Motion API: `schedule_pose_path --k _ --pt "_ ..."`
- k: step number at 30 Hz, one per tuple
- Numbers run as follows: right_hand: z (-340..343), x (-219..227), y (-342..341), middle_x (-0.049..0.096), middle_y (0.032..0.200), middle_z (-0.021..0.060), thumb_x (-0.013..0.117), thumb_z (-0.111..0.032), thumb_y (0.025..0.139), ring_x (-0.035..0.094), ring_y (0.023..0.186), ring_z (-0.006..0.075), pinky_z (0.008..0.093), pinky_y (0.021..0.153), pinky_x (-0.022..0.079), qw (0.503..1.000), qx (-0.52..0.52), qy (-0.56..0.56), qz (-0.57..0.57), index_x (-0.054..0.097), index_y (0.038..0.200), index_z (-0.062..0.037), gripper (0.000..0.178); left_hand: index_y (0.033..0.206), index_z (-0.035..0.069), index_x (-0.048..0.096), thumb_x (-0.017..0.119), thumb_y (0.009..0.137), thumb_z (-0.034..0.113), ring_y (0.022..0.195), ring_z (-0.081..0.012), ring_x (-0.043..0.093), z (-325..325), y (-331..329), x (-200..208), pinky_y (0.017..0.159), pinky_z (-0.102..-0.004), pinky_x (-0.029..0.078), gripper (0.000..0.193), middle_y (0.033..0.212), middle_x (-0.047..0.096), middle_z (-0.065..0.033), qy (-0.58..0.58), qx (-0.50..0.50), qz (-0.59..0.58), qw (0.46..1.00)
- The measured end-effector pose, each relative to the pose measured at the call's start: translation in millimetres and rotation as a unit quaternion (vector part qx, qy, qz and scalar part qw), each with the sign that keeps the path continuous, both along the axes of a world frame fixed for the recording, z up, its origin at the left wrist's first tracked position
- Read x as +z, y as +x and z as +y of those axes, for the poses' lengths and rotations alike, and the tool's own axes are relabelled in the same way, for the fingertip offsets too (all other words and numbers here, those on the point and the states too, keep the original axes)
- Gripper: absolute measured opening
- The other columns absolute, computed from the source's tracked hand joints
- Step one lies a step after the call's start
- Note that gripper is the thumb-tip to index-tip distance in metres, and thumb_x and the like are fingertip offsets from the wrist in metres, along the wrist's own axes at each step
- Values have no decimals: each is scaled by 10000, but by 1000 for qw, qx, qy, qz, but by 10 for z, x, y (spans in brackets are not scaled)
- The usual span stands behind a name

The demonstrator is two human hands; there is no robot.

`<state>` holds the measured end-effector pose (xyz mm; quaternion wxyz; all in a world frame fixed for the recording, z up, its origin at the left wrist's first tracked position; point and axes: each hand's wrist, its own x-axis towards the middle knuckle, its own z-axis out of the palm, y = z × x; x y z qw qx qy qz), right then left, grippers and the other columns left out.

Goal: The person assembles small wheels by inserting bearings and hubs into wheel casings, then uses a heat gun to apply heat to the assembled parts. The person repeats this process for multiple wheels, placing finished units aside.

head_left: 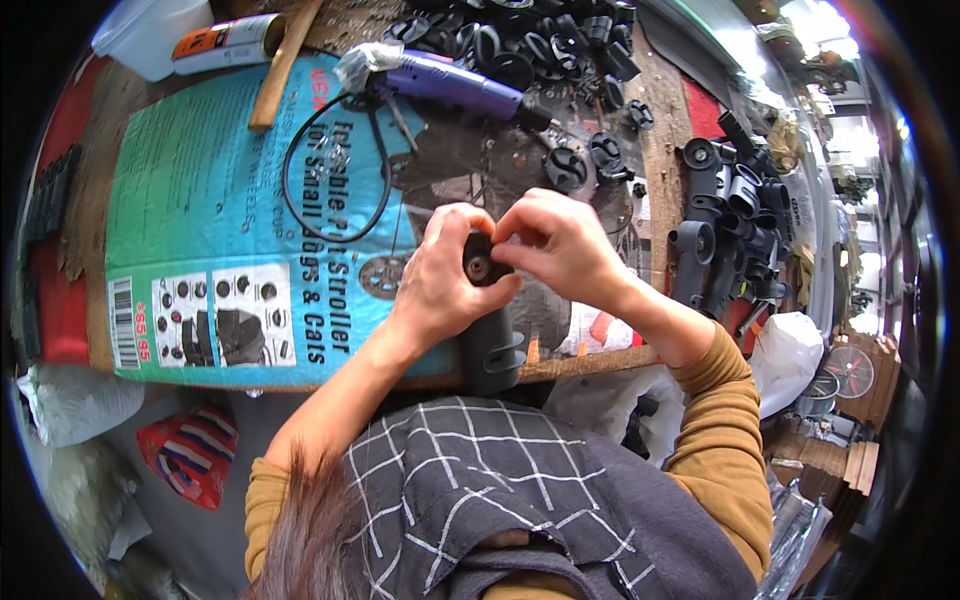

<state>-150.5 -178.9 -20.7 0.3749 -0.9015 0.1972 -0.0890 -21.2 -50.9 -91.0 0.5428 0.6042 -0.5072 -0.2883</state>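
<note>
A black plastic part [490,355] with a tubular body and a curved clip at its near end stands out over the table's front edge. My left hand [438,280] wraps round its upper end, thumb along the near side. A round hole with a brownish metal-looking centre shows between thumb and fingers. My right hand [562,245] is closed in a pinch at that same end; whatever its fingertips hold is too small and covered to make out. Beyond my hands lies a purple power screwdriver [450,82] with a black cord [290,190], its tip toward the right.
Printed blue-green cardboard [200,200] covers the table. Black plastic pieces [530,45] heap at the back; more black parts [715,215] pile at right. A wooden stick [275,85], an orange-and-white can [225,45] and a white tub [145,35] stand back left. A red striped bag [190,455] lies below.
</note>
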Motion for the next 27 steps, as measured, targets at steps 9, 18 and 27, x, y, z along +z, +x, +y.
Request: schedule_pose_path --k 9,18,27 --pt "-1767 -413 -80 702 844 119 713 -236 808 665 896 289 402 842 503 920 -278 -247 126 721 813 -62 175 1060 68 529 846 690 241 1063 -317 562 -22 -10 11 863 -412 504 517 1122 542 -130 -43 14 -38 998" --pt "-1243 -143 265 649 715 65 716 -192 810 604 684 129 286 645 489 966 -239 -90 45 690 835 4 200 1097 94 551 864 692 159 1169 -319 469 17 -52 -50 982 -417 419 516 1307 411 -157 -79 23 -13 996" --pt "281 -16 -103 605 759 -4 750 -140 841 506 683 41 210 611 423 930 -169 321 58 629 847 -19 172 959 67 639 778 770 84 1112 -314 564 18 -72 -84 881 -398 505 235 1328 451 -142 -89 31 23 995"
